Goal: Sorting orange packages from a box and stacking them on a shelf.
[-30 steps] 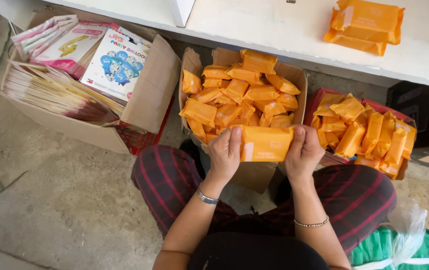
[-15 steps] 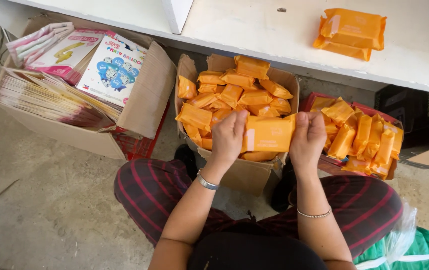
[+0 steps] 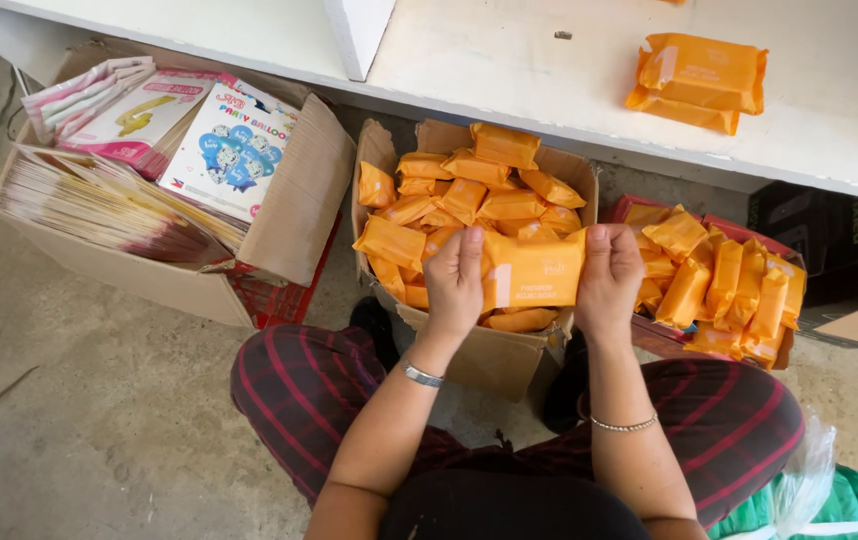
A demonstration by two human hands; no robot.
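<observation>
The orange packet (image 3: 534, 270) lies with its long axis from nine to three o'clock above the cardboard box (image 3: 489, 355), pinched at its ends by the left hand (image 3: 455, 282) and right hand (image 3: 609, 280), both equally near.

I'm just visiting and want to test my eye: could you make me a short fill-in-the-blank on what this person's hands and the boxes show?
1. Both hands, left hand and right hand, hold one ____ packet between them.
2. The cardboard box under the held packet is ____ of similar packets.
3. On the white shelf lie ____ packets, stacked.

Missing words: orange; full; two
</observation>
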